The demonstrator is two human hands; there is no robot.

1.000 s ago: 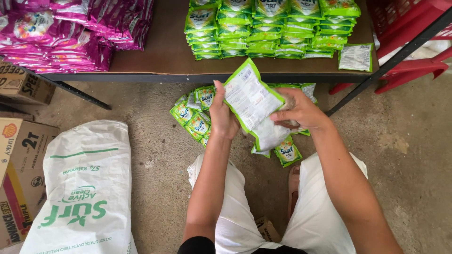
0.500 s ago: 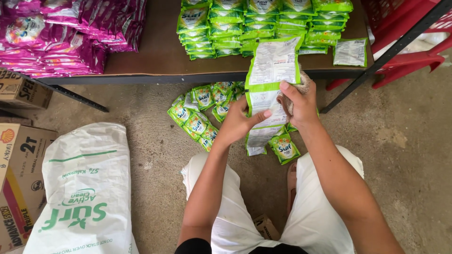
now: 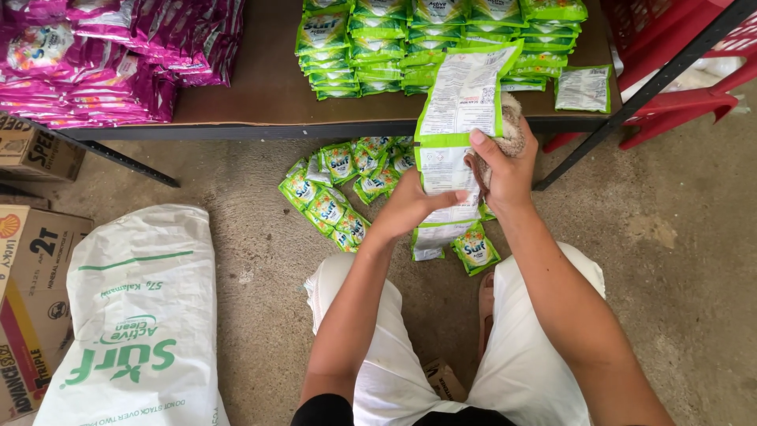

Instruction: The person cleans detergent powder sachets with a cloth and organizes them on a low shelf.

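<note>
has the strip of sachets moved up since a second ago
Yes. The strip of sachets has risen: its top now overlaps the green stacks on the table, where before it hung below the table edge.

And here we see both forearms bare, no sleeves, rings or watch anywhere, loose white shorts (image 3: pixel 520 371) covering the thighs (slightly creased), and a dark top's hem (image 3: pixel 331 412) peeking in at the bottom edge.
</note>
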